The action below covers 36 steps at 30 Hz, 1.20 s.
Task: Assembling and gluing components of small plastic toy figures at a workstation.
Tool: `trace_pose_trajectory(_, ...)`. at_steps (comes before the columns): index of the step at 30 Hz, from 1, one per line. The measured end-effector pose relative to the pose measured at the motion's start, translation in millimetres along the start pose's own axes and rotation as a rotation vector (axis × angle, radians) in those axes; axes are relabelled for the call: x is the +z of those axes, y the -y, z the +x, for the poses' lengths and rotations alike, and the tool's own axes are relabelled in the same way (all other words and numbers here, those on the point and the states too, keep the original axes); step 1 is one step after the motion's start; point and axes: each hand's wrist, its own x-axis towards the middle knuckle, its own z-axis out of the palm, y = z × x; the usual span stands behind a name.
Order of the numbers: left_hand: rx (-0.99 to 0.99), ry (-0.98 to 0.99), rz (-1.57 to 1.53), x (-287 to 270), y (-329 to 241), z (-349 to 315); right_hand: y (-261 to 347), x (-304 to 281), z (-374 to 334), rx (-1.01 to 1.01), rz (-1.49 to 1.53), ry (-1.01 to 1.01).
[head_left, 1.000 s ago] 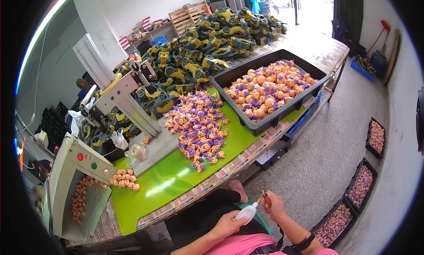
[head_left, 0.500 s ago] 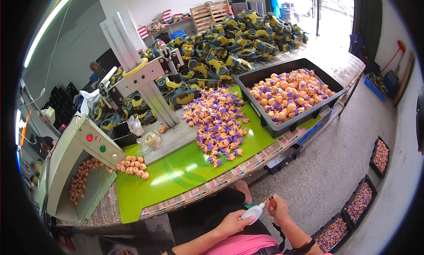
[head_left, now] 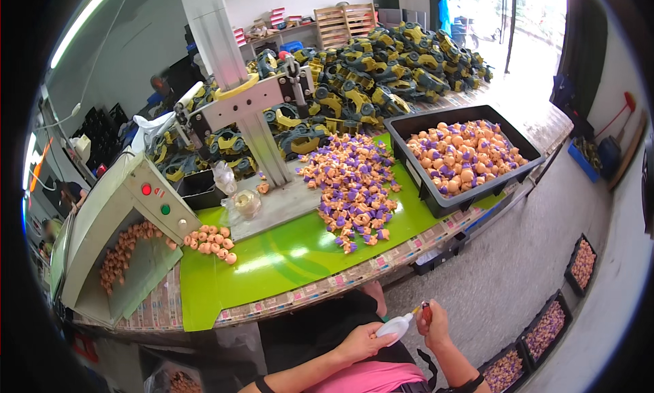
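Note:
Close to my lap, my left hand (head_left: 362,343) is wrapped round a white squeeze bottle (head_left: 395,329). Its narrow nozzle, yellowish at the tip, slants up to the right. My right hand (head_left: 436,326) grips a small red object with a dark top, which looks like a lighter (head_left: 427,314). The lighter's top is right beside the nozzle tip; whether they touch I cannot tell. Beyond my hands, a loose heap of small peach and purple toy pieces (head_left: 354,189) lies on the green table sheet (head_left: 286,284).
A black crate (head_left: 446,206) of peach and purple pieces stands at the table's right. A metal press stand (head_left: 262,144) rises behind; a control box with buttons (head_left: 160,195) is at left. Yellow and grey toy vehicles (head_left: 381,66) pile up behind. Filled trays (head_left: 545,332) line the floor.
The view has shifted, so the table and its things sit slightly farther right in the picture. Both hands keep their holds, with the bottle and lighter close together.

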Motion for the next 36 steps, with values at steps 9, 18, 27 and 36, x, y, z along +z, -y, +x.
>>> trace_pose_trajectory(9, 0.151, -0.082, -0.249, -43.5, -12.2, -56.3, 48.8, 83.0, 8.4, -0.29, -0.162, 0.245)
trace_pose_trajectory(18, 0.439, -0.308, -0.612, -93.0, 18.6, -148.4, 57.7, 239.1, 39.7, -1.181, -1.315, 0.513)
trace_pose_trajectory(27, 0.528, -0.397, -0.781, -103.9, 95.4, -191.7, 27.9, 293.0, 2.6, -1.346, -1.279, 0.523)
trace_pose_trajectory(36, 0.528, -0.544, -0.988, -109.8, 160.8, -217.5, -87.5, 337.6, -86.9, -0.139, -0.96, 1.608)
